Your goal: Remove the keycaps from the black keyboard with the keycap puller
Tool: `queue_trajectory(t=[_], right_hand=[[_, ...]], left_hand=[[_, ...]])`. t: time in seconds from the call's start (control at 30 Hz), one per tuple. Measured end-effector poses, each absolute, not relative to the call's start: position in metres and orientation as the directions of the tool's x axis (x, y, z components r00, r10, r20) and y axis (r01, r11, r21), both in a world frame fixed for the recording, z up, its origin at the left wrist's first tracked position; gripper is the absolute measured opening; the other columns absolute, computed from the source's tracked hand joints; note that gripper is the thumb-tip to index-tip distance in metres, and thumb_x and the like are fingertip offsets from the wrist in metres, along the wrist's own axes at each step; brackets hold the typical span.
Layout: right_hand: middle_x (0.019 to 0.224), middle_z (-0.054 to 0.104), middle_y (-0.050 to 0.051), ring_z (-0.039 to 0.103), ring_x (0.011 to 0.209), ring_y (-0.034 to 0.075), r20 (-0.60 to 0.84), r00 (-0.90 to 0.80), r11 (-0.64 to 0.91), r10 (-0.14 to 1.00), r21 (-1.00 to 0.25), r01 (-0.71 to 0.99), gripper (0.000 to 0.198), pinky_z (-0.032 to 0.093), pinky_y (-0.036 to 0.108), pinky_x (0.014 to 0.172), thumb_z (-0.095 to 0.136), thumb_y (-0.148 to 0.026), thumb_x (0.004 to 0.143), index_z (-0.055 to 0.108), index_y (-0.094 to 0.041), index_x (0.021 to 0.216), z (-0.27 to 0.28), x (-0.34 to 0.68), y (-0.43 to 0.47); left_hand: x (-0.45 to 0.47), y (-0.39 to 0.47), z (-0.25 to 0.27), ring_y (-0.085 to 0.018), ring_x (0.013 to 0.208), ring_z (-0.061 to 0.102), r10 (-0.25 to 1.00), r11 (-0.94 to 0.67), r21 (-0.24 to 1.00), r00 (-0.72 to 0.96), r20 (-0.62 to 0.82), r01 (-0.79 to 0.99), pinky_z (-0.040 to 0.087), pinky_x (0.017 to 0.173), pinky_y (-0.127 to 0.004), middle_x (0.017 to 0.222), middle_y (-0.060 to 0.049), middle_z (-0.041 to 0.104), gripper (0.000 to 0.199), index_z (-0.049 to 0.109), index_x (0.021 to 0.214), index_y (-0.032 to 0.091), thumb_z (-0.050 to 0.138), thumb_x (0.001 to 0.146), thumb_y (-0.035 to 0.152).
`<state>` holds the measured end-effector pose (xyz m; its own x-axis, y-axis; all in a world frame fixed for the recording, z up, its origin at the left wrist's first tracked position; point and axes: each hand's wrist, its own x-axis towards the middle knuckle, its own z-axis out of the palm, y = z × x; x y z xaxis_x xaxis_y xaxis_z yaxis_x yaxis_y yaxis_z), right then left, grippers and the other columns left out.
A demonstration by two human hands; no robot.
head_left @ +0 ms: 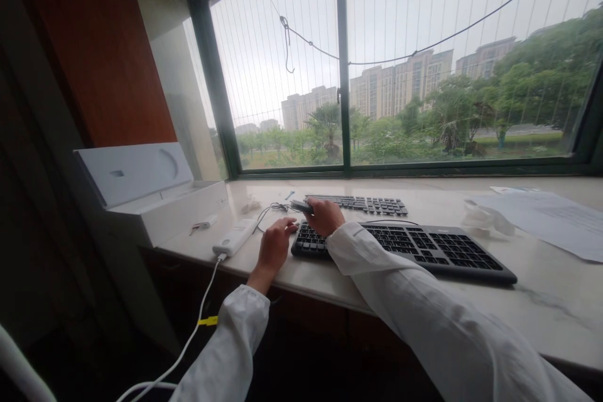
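A black keyboard (424, 245) lies on the sill; its key positions look like dark sockets with the caps off. Behind it, loose keycaps (377, 205) are laid out in rows. My right hand (325, 217) is closed around a dark grey handheld object (301, 206) over the keyboard's left end; its exact kind is unclear. Close by, my left hand (277, 242) has thumb and fingers drawn together at the keyboard's left edge. Whatever sits between those fingertips is too small to make out.
Left of my hands lies a white power bank (234, 237) with a white cable (202, 311) plugged in. A thin black cord (271, 208) curls behind it. An open white box (174, 210) stands at far left. Papers (546, 220) and crumpled clear plastic (487, 218) lie right.
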<state>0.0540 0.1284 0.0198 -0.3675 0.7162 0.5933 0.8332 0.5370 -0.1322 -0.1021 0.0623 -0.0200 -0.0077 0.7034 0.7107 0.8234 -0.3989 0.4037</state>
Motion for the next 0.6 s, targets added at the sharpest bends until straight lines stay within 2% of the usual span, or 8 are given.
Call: queue_trajectory(t=[0.13, 0.27, 0.43, 0.6], right_hand=[[0.082, 0.071, 0.012, 0.065, 0.073, 0.023, 0.551, -0.400, 0.553, 0.732, -0.137, 0.822, 0.030, 0.038, 0.028, 0.061, 0.045, -0.040, 0.089, 0.067, -0.020, 0.092, 0.016, 0.053, 0.132], [0.084, 0.072, 0.010, 0.066, 0.076, 0.022, 0.538, -0.413, 0.580, 0.735, -0.184, 0.793, 0.025, 0.038, 0.026, 0.061, 0.051, -0.036, 0.086, 0.070, -0.020, 0.087, 0.014, 0.052, 0.135], [0.080, 0.072, 0.006, 0.065, 0.076, 0.020, 0.534, -0.503, 0.680, 0.679, -0.201, 0.705, 0.018, 0.036, 0.025, 0.060, 0.056, -0.032, 0.082, 0.071, -0.022, 0.081, 0.015, 0.052, 0.137], [0.073, 0.070, 0.006, 0.064, 0.071, 0.018, 0.532, -0.558, 0.741, 0.637, -0.223, 0.634, 0.023, 0.035, 0.024, 0.060, 0.054, -0.034, 0.084, 0.071, -0.021, 0.077, 0.013, 0.052, 0.138]], left_hand=[[-0.104, 0.065, -0.022, -0.015, 0.077, 0.063, 0.710, -0.445, 0.418, 0.027, 0.704, 0.792, 0.051, 0.074, -0.029, 0.094, -0.006, 0.067, 0.022, 0.063, 0.107, 0.018, 0.048, 0.091, 0.022], [-0.105, 0.068, -0.025, -0.014, 0.076, 0.063, 0.728, -0.465, 0.464, 0.028, 0.685, 0.754, 0.052, 0.069, -0.027, 0.094, -0.006, 0.066, 0.025, 0.062, 0.108, 0.017, 0.046, 0.089, 0.015], [-0.108, 0.073, -0.030, -0.011, 0.069, 0.062, 0.752, -0.478, 0.529, 0.016, 0.659, 0.701, 0.051, 0.059, -0.022, 0.093, -0.005, 0.064, 0.030, 0.059, 0.113, 0.018, 0.041, 0.089, 0.011], [-0.108, 0.074, -0.031, -0.010, 0.064, 0.059, 0.763, -0.470, 0.544, 0.010, 0.646, 0.696, 0.050, 0.057, -0.020, 0.093, -0.006, 0.062, 0.031, 0.057, 0.114, 0.017, 0.039, 0.089, 0.011]])
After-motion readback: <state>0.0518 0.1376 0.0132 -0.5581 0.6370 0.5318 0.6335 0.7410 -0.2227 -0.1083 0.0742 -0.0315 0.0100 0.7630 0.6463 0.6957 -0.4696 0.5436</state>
